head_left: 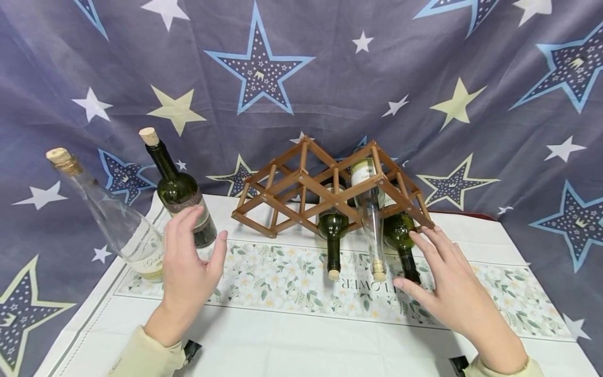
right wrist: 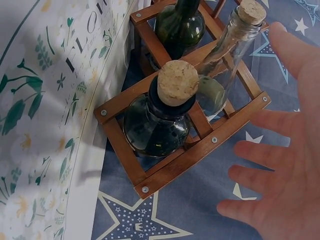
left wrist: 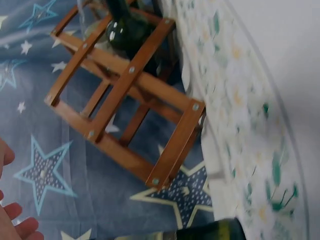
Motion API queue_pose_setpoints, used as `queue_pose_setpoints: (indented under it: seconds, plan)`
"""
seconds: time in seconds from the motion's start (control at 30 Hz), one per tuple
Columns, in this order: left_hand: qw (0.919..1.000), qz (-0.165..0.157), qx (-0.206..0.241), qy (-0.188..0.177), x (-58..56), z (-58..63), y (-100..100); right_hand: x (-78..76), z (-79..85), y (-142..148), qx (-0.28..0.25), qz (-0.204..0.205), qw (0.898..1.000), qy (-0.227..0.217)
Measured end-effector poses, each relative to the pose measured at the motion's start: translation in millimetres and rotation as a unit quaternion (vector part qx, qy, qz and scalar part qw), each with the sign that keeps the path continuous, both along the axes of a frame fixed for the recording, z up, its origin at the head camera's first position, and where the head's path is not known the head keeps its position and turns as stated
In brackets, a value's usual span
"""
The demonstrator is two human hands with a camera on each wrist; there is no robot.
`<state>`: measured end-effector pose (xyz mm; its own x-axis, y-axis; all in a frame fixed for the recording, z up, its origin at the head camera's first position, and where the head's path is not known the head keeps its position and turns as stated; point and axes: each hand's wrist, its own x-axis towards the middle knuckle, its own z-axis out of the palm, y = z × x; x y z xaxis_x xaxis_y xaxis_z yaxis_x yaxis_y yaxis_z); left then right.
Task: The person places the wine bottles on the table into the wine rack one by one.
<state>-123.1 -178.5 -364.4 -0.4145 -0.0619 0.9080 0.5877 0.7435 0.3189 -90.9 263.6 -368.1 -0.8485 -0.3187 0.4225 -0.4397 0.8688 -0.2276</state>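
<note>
Star-printed fabric (head_left: pixel 330 104) hangs behind a white-clothed table (head_left: pixel 301 345) with a floral runner (head_left: pixel 273 277). Near the middle of the table's back edge stands a wooden wine rack (head_left: pixel 337 204), holding two green wine bottles (head_left: pixel 333 225) and a clear bottle (head_left: pixel 372 209), necks toward the front edge. By the left edge stand a long-necked transparent bottle (head_left: pixel 118 225) and, nearer the back-left corner, a corked dark wine bottle (head_left: pixel 179 186). Beside these, the left hand (head_left: pixel 190 267) holds nothing, fingers relaxed; the right hand (head_left: pixel 449 283), fingers spread and grasping nothing, is at the rack's right end, though whether it touches is hard to tell
</note>
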Motion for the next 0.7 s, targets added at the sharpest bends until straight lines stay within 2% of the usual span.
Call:
queue_pose_setpoints:
  seconds: [0.13,0.27,0.37,0.53,0.7]
  plan:
    - [0.9997,0.009,0.018,0.014,3.7,12.7,0,0.1,0.0,1,-0.001,-0.002,1.000,-0.005]
    - [0.9994,0.017,0.026,0.014,6.8,19.8,0,0.1,0.0,1,-0.003,-0.001,1.000,-0.006]
    - [0.9989,0.028,0.032,0.021,5.8,21.6,-3,0.0,-0.1,1,-0.003,0.000,1.000,-0.005]
    - [0.9962,0.054,0.041,0.055,-0.1,20.6,-15,-0.2,0.0,1,-0.002,0.000,1.000,-0.004]
    - [0.9937,0.067,0.040,0.080,-4.9,21.0,-23,-0.2,-0.2,0,-0.002,-0.001,1.000,-0.004]
